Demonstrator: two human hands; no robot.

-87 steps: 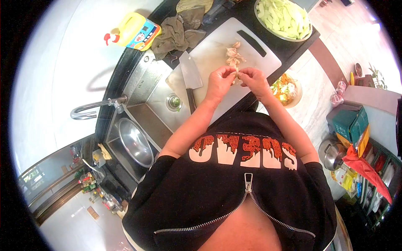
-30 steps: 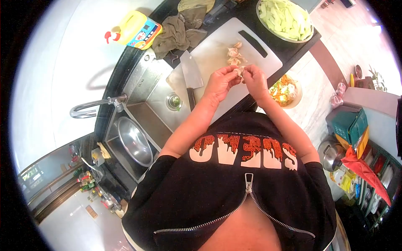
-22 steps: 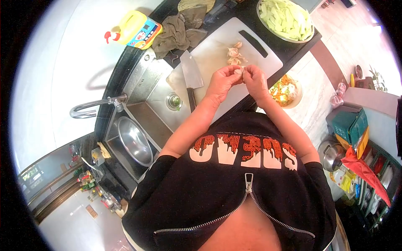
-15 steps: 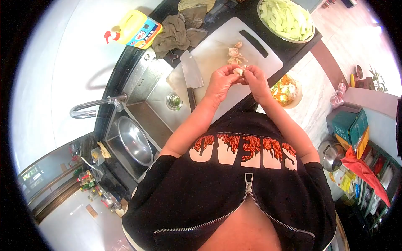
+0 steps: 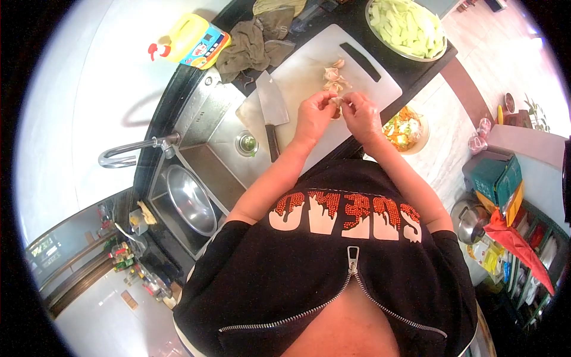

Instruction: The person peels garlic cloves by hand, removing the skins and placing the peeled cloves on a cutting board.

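Observation:
Both hands meet over the near part of a white cutting board. Between their fingertips is a garlic clove, pinched from both sides. My left hand is closed on the clove from the left, and my right hand grips it from the right. Just beyond the fingers lie several garlic cloves and skins on the board. A cleaver rests along the board's left side, its dark handle pointing towards me.
Left of the board is a steel sink with a faucet and a metal bowl. A bowl of sliced pale-green vegetable stands far right. Below the counter is a bin of scraps. A yellow jug and cloth stand behind.
My fingertips have shifted slightly around the garlic clove, and my right hand has turned and moved a little left and down. The cleaver and board stay in place.

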